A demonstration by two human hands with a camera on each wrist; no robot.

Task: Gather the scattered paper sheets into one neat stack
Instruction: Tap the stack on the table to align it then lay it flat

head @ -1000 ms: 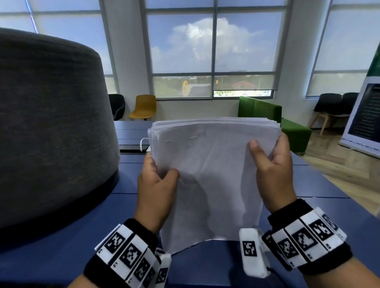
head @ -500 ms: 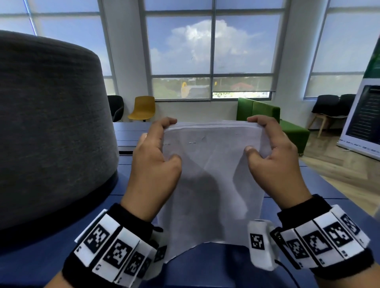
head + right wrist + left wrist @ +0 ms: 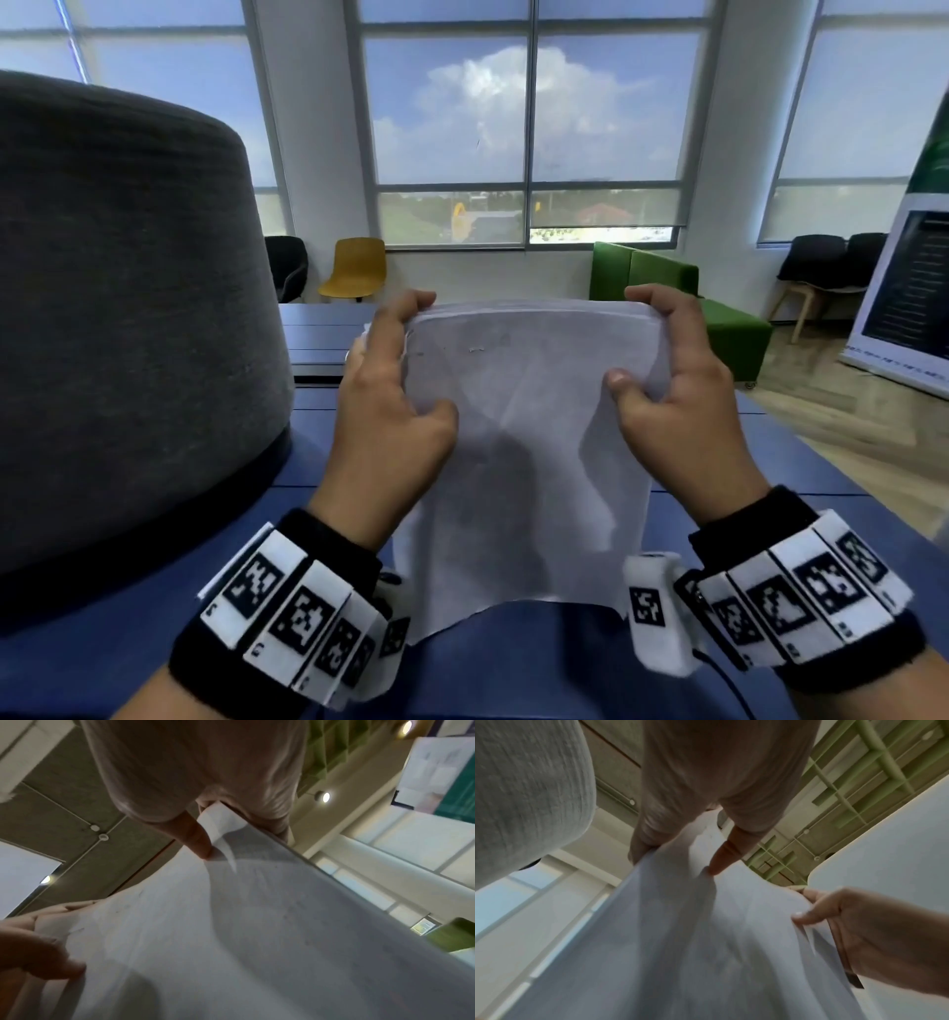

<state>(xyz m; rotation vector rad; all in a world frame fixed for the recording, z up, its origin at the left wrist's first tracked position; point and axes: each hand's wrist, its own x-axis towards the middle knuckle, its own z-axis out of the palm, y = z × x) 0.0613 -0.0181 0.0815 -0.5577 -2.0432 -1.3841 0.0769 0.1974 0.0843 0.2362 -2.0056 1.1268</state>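
I am holding the stack of white, slightly creased paper sheets [image 3: 529,437] upright in front of me, its lower edge hanging just above the dark blue worktop [image 3: 513,668] (whether it is touching the surface, I cannot tell from the head view). My left hand [image 3: 390,421] is gripping the left side of the stack: the fingers [image 3: 395,318] are curling over the top left corner, and the thumb is pressing on the front face lower down. My right hand [image 3: 678,411] is mirroring this on the right side, fingers hooking over the top right corner and thumb pressing on the front sheet, so each hand is pinching the sheets between thumb and fingers.

The top edges of the sheets are looking roughly level between the two hands. The bottom edge is curving upward in the middle.

In the left wrist view, the paper stack [image 3: 706,943] is filling the lower frame, with my left thumb tip pressing into it and my right hand [image 3: 872,939] clasping the far edge. In the right wrist view, one corner of a sheet [image 3: 218,825] is folding back beside my right thumb (the rest of the stack is lying flat behind it), and my left hand [image 3: 33,953] is showing at the lower left.

A large grey felt-like cylindrical object [image 3: 118,334] is standing on the worktop to my left, near the stack but not touching it. A yellow chair [image 3: 354,267] and a green sofa [image 3: 667,288] are standing under the windows beyond.
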